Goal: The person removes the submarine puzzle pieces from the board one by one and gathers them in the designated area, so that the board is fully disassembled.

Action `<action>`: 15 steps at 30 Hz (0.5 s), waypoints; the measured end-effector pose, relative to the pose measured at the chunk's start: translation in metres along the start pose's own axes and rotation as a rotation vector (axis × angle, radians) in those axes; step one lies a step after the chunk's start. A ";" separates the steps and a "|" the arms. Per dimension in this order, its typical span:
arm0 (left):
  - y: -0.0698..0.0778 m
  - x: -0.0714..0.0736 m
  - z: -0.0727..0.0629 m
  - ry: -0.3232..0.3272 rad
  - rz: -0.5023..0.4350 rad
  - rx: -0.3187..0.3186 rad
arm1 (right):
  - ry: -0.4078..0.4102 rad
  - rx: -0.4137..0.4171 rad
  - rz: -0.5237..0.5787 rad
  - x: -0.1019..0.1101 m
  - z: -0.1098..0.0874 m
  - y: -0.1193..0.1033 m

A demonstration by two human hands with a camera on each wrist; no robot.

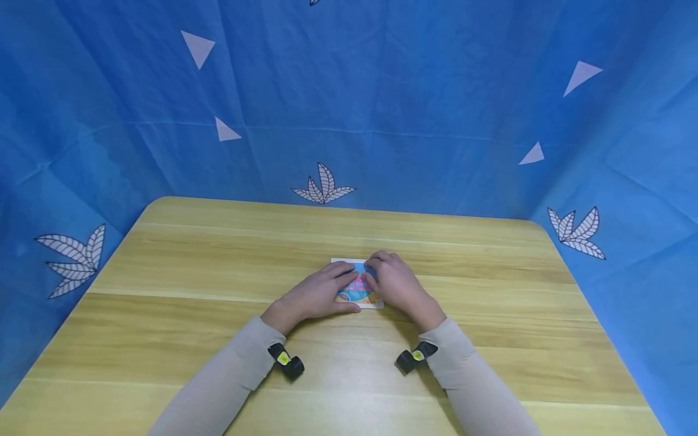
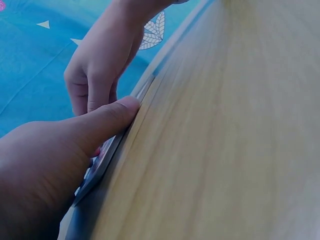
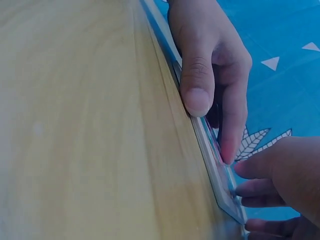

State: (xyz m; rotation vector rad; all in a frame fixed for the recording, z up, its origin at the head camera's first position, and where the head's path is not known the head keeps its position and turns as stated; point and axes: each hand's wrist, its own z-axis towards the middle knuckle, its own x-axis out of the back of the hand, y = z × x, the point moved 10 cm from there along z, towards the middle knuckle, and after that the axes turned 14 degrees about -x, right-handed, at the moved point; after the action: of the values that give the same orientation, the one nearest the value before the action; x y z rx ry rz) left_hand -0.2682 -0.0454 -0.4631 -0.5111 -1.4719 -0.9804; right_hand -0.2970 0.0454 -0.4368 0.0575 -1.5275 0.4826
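Observation:
A small flat picture board (image 1: 358,291) with a white border lies on the wooden table, its face printed in blue, pink, teal and orange. My left hand (image 1: 322,292) holds its left side. The left thumb (image 2: 127,104) rests along the near edge, while the fingers bend over the face, partly covering it. From the right, my right hand (image 1: 397,283) reaches over the board's far right part. In the right wrist view, the right fingertips (image 3: 244,169) are spread at the board's edge. I cannot tell whether anything small lies under them.
The light wood table (image 1: 191,260) extends around the board on all sides. Behind it and at both sides hangs a blue cloth (image 1: 382,91) printed with white leaves and triangles. Each wrist carries a small black camera on a strap over a beige sleeve (image 1: 240,357).

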 end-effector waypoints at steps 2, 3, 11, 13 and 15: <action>-0.001 -0.001 0.000 0.001 0.006 0.002 | 0.013 -0.013 0.013 0.000 0.001 0.001; -0.001 -0.001 0.000 0.000 0.011 0.005 | 0.017 -0.018 0.020 0.000 0.001 0.002; -0.004 -0.002 -0.001 -0.003 0.033 0.027 | 0.010 -0.046 0.082 -0.002 0.003 0.006; -0.004 -0.001 -0.001 0.000 0.035 0.030 | 0.008 -0.053 0.094 -0.003 0.004 0.007; -0.004 -0.002 -0.001 -0.002 0.034 0.033 | 0.012 -0.061 0.104 -0.003 0.004 0.007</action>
State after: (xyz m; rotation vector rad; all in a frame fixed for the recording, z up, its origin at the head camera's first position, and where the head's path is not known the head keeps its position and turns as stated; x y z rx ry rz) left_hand -0.2705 -0.0483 -0.4663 -0.5119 -1.4745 -0.9282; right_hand -0.3031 0.0497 -0.4414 -0.0724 -1.5377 0.5170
